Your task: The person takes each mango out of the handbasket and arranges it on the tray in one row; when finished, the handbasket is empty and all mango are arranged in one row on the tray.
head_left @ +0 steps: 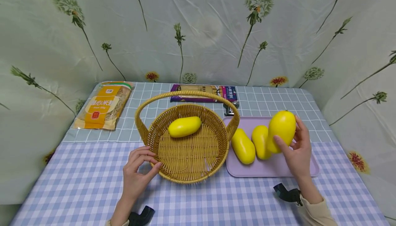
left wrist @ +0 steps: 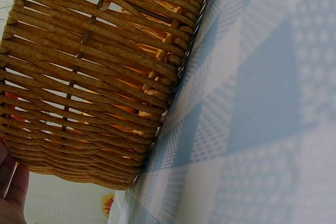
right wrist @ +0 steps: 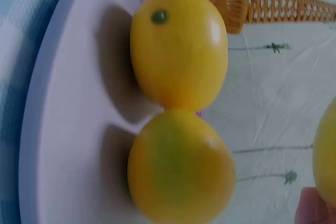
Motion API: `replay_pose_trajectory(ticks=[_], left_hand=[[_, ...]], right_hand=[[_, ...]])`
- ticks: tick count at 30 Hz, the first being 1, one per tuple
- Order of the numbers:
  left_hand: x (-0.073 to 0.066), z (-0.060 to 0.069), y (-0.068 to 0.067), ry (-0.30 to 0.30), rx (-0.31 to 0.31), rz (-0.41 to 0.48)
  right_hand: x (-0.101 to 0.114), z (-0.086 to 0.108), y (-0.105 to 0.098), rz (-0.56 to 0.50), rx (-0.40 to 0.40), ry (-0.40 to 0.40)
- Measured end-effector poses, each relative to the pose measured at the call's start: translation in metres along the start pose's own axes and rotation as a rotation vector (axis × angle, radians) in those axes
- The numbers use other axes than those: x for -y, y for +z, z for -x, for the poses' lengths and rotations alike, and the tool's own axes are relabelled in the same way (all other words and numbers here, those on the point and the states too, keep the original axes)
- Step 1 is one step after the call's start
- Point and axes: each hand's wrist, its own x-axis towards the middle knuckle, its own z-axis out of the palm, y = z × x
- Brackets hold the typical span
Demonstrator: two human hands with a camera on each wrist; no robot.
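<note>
My right hand (head_left: 298, 147) holds a yellow mango (head_left: 282, 129) up over the right part of a lilac tray (head_left: 297, 169), thumb in front and fingers behind. Part of that mango also shows at the right edge of the right wrist view. Two more mangoes, one on the left (head_left: 243, 147) and one beside it (head_left: 261, 142), lie on the tray. A wicker basket (head_left: 188, 157) with a tall handle stands left of the tray, with one mango (head_left: 184, 127) inside. My left hand (head_left: 139, 171) grips the basket's near-left rim between thumb and fingers.
An orange and clear food bag (head_left: 103, 107) lies at the back left. Behind the basket are a purple noodle packet (head_left: 202, 93) and a small dark packet (head_left: 231, 108). A checked cloth (head_left: 201, 202) covers the table, and a flowered curtain (head_left: 210, 30) hangs behind it.
</note>
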Motion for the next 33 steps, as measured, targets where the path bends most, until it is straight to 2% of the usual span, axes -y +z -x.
replay_pose_trajectory(ticks=[7, 11, 20, 27, 33], left_hand=[[0.000, 0.000, 0.000, 0.004, -0.003, -0.003], [0.000, 0.000, 0.000, 0.003, -0.002, -0.007], [0.000, 0.000, 0.000, 0.000, 0.000, -0.007], [0.000, 0.000, 0.000, 0.002, 0.000, -0.006], [0.000, 0.000, 0.000, -0.001, 0.000, -0.005]], right_hand=[[-0.009, -0.005, -0.012, 0.143, -0.020, 0.205], [-0.015, -0.008, -0.018, 0.208, 0.000, 0.274], [-0.036, -0.009, -0.023, 0.320, 0.056, 0.280], [-0.039, -0.011, -0.026, 0.396, 0.174, 0.354], [-0.042, -0.012, -0.029, 0.440, 0.256, 0.381]])
